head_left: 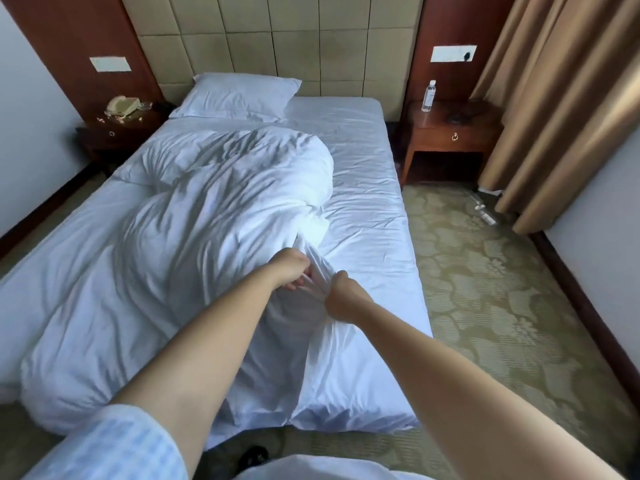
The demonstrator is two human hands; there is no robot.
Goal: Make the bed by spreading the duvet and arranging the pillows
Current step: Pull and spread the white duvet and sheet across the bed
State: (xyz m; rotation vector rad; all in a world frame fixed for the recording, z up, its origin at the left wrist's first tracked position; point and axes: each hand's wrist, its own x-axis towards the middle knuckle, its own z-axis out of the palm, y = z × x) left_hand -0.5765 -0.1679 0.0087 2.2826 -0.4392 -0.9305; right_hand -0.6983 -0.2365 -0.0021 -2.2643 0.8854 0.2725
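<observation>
A white duvet [194,216] lies bunched in a heap over the left and middle of the bed [367,188]. Its right side shows bare white sheet. One white pillow [239,95] lies flat at the head, on the left, against the padded headboard. Near the middle of the bed my left hand [289,268] grips a fold of the duvet's edge, fingers curled into the cloth. My right hand [341,294] grips the same fold just to the right, fist closed round it. Both arms reach forward from the foot of the bed.
A dark nightstand [117,133] with a beige telephone stands left of the bed. On the right, a wooden nightstand [450,133] carries a water bottle [428,95]. Tan curtains [561,98] hang at the right. Patterned carpet [491,289] runs along the bed's right side.
</observation>
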